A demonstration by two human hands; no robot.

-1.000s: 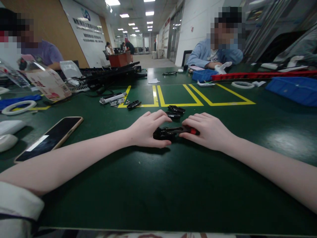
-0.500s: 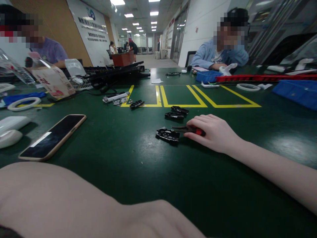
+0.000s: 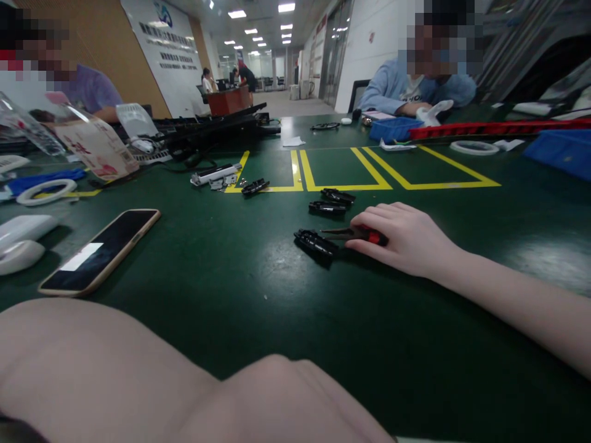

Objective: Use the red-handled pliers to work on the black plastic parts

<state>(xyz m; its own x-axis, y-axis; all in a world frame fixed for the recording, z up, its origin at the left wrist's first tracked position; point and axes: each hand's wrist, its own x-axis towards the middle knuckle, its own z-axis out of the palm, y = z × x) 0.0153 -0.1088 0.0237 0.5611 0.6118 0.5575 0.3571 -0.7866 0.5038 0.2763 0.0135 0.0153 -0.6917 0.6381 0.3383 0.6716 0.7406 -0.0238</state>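
My right hand point(image 3: 406, 237) lies on the green table point(image 3: 277, 307), closed around red-handled pliers point(image 3: 364, 234). The pliers' dark tips point left and reach a black plastic part point(image 3: 316, 242) lying flat on the table. Two more black parts point(image 3: 327, 208) sit just behind it, apart from my hand. Of my left arm only the bare forearm point(image 3: 138, 375) shows, large and blurred across the bottom of the view, close to the camera; the left hand itself is out of sight.
A phone point(image 3: 99, 249) lies face up at the left, near a white tape ring point(image 3: 45, 191). Another black part point(image 3: 255, 186) rests on the yellow floor-tape lines point(image 3: 341, 186). A blue bin point(image 3: 561, 147) and a red bar point(image 3: 484, 129) stand far right. Two people sit across the table.
My left hand has let go of the black part and lifted off the table toward the camera. The right hand stays on the pliers; the black part has turned slightly.
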